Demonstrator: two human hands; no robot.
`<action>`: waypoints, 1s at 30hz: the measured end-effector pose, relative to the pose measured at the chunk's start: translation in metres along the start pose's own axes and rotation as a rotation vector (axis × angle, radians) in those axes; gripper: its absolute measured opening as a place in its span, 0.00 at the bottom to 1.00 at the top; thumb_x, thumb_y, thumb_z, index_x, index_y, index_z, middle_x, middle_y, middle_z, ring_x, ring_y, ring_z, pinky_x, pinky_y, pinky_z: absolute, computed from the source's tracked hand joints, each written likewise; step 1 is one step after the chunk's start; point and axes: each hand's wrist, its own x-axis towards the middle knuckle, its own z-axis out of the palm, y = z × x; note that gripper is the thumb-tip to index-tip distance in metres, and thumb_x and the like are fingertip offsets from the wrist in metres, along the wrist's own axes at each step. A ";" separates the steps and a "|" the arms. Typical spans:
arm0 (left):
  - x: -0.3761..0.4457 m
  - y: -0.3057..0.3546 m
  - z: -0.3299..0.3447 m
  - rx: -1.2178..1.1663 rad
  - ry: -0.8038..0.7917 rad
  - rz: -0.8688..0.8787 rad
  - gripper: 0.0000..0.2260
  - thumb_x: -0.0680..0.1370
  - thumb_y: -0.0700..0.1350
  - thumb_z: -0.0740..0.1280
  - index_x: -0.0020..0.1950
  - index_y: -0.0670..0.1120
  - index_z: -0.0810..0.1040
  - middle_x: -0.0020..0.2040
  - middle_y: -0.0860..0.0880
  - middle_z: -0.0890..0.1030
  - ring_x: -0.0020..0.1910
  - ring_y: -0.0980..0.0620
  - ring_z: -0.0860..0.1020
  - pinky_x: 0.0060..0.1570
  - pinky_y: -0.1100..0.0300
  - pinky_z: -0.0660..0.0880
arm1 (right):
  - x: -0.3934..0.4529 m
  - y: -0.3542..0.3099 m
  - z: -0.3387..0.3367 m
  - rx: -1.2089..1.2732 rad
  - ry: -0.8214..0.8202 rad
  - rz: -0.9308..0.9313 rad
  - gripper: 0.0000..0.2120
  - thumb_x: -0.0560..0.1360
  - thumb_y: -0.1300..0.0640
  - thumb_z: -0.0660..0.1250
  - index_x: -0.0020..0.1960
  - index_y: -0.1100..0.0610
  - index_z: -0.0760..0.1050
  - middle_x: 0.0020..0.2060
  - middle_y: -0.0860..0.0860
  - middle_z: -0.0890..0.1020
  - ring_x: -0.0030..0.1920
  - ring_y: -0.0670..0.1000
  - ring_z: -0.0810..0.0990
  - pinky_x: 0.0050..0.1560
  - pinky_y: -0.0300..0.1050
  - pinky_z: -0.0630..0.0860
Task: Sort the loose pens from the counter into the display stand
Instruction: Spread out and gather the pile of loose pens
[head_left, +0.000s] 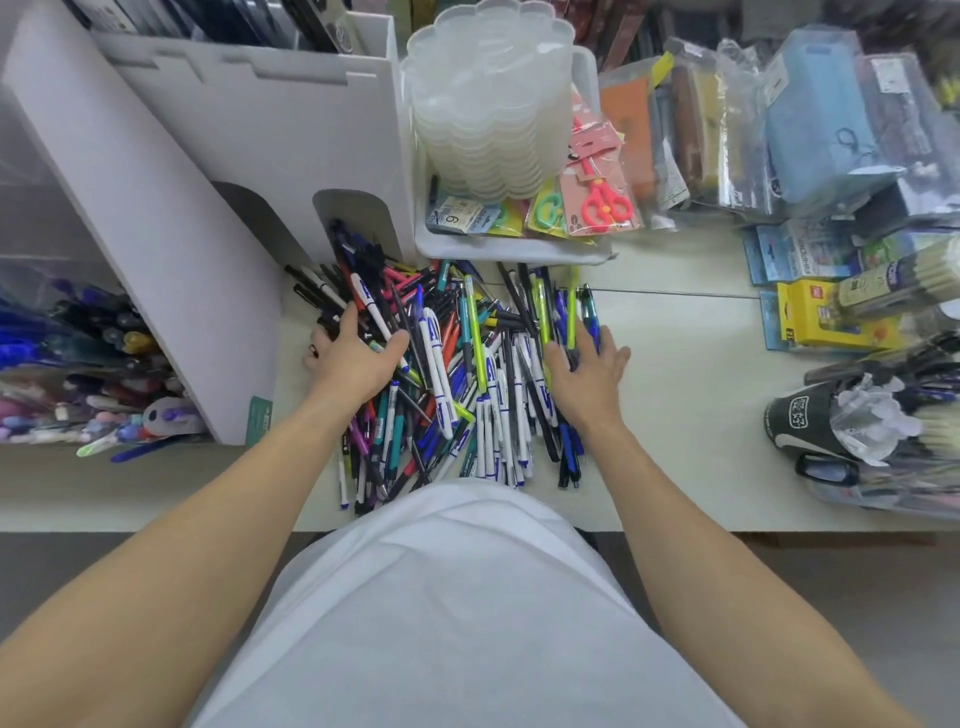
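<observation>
A big heap of loose pens (467, 364) in many colours lies on the pale counter (675, 332) in front of me. My left hand (353, 361) is on the heap's left side, fingers and thumb curled round a few pens, among them a white marker. On the heap's right side my right hand (589, 371) rests with fingers spread flat over blue and yellow-green pens. The white display stand (171, 234) rises at the left; its side compartments hold sorted pens (78, 358), and some pens lean in its arched front slot (353, 213).
A white tray (514, 252) behind the heap holds stacked clear containers (488, 104) and carded scissors (602, 200). Bagged stationery (810, 119), a yellow box (826, 317) and a black cup (802, 421) crowd the right side. The counter's front edge runs just before my body.
</observation>
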 end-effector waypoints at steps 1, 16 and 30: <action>-0.001 0.001 0.002 0.001 0.007 -0.002 0.37 0.78 0.66 0.62 0.81 0.59 0.48 0.81 0.41 0.48 0.79 0.35 0.49 0.73 0.40 0.58 | -0.002 -0.003 0.005 -0.008 0.001 0.001 0.31 0.83 0.40 0.57 0.83 0.48 0.53 0.83 0.52 0.45 0.81 0.60 0.35 0.81 0.60 0.42; -0.027 0.009 0.019 -0.054 -0.019 0.068 0.33 0.80 0.65 0.56 0.81 0.61 0.44 0.81 0.41 0.45 0.79 0.34 0.48 0.73 0.37 0.57 | -0.043 -0.022 -0.005 -0.317 -0.305 -0.021 0.58 0.67 0.19 0.59 0.78 0.39 0.25 0.79 0.56 0.29 0.79 0.67 0.33 0.75 0.73 0.45; -0.029 -0.039 -0.002 -0.371 0.106 -0.010 0.36 0.78 0.62 0.64 0.78 0.42 0.59 0.72 0.43 0.71 0.69 0.43 0.72 0.68 0.49 0.68 | -0.048 -0.004 -0.015 -0.074 -0.032 -0.255 0.32 0.74 0.45 0.75 0.75 0.48 0.69 0.78 0.50 0.62 0.77 0.52 0.63 0.76 0.52 0.65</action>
